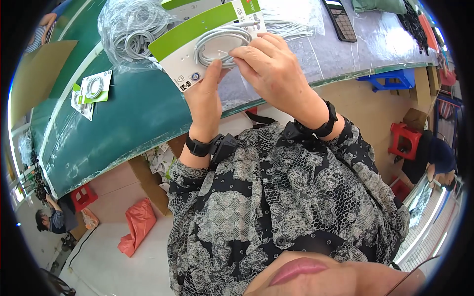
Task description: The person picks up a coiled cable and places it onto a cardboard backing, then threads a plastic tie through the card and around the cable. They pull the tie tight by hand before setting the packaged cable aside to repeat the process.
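Observation:
Above the near edge of the table, my left hand (205, 98) grips a green and white backing card (170, 47) by its lower edge, thumb in front. A coiled light-grey cable (224, 32) lies against the card's face. My right hand (271, 66) is closed at the coil's right side, thumb and forefinger pinched on a thin white tie (223, 52) whose ends show inside the coil. How the tie passes through the card is hidden. A clear plastic bag of coiled cables (136, 42) lies just beyond the card to the left.
Carded cables (96, 88) lie on the green tabletop (133, 106) at left. Thin white ties (291, 24) and a phone (340, 22) are at the far right. A blue stool (390, 79), red stool (405, 140) and orange-red bag (137, 227) stand around below; other people sit at both sides.

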Motion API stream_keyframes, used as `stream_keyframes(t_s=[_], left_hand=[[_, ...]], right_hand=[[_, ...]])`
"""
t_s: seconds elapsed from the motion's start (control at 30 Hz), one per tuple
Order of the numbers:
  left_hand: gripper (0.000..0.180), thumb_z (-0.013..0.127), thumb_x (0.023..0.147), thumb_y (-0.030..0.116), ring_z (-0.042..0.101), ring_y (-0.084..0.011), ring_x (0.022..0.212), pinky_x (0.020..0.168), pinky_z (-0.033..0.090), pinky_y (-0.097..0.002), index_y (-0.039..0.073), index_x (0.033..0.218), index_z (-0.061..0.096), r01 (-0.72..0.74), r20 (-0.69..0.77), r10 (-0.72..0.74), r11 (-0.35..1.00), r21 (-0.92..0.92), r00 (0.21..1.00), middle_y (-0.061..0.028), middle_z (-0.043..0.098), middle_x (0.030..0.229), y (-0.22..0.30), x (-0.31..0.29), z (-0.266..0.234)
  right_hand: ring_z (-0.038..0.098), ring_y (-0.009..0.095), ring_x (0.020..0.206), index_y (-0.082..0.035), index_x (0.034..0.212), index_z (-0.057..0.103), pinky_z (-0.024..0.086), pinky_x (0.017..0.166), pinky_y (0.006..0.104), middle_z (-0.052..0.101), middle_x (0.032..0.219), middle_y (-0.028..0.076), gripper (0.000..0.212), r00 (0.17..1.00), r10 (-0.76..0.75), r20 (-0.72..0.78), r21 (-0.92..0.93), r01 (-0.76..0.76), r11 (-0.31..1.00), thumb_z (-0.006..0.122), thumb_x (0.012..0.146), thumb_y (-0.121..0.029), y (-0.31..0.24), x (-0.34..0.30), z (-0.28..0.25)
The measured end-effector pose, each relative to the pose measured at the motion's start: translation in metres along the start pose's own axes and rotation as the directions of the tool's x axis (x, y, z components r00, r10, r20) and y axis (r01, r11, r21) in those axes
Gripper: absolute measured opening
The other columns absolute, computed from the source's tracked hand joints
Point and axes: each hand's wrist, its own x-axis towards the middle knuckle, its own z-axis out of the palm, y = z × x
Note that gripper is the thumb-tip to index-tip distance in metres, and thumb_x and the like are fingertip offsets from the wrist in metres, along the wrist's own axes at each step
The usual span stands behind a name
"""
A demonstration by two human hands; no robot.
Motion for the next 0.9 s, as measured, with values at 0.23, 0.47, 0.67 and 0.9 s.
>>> stream_keyframes(t_s=[0.23,0.47,0.67,0.9], left_hand=[[0.035,0.058,0.088,0.001,0.06,-0.016,0.096,0.079,0.053,-0.031,0.003,0.122,0.049,0.014,0.024,-0.014,0.999,-0.034,1.0,-0.0074,0.058,0.112,-0.004,0.001,-0.007],[0.035,0.058,0.088,0.001,0.059,-0.0161,0.096,0.08,0.053,-0.0314,0.003,0.122,0.049,0.021,0.015,-0.021,0.999,-0.033,1.0,-0.0073,0.058,0.112,-0.005,0.001,-0.006],[0.037,0.06,0.087,-0.001,0.059,-0.0164,0.097,0.08,0.054,-0.0316,0.003,0.122,0.049,-0.004,0.016,0.004,1.0,-0.016,1.0,-0.0077,0.057,0.113,-0.004,0.0,-0.006],[0.038,0.066,0.082,-0.002,0.059,-0.0134,0.094,0.075,0.051,-0.0261,0.0,0.118,0.052,-0.146,0.021,0.145,0.975,0.165,0.989,-0.0074,0.059,0.111,-0.011,0.0,-0.008]], right_hand=[[0.058,0.027,0.081,-0.004,0.087,0.064,0.044,0.09,0.0422,0.058,0.079,0.008,0.012,0.991,-0.01,0.136,-0.103,0.025,0.994,0.067,0.076,-0.006,-0.003,0.0,-0.006],[0.059,0.027,0.081,-0.004,0.088,0.064,0.043,0.094,0.043,0.059,0.079,0.008,0.013,0.99,-0.031,0.139,-0.103,0.046,0.994,0.066,0.075,-0.005,-0.001,0.001,-0.004],[0.058,0.025,0.078,-0.005,0.086,0.064,0.043,0.088,0.0397,0.058,0.079,0.006,0.012,0.99,-0.039,0.136,-0.128,0.057,0.99,0.067,0.075,-0.007,0.001,0.001,-0.002],[0.056,0.022,0.073,-0.006,0.086,0.063,0.039,0.079,0.0342,0.058,0.077,0.004,0.011,0.99,-0.028,0.136,-0.182,0.053,0.982,0.067,0.076,-0.009,0.001,-0.001,0.001]])
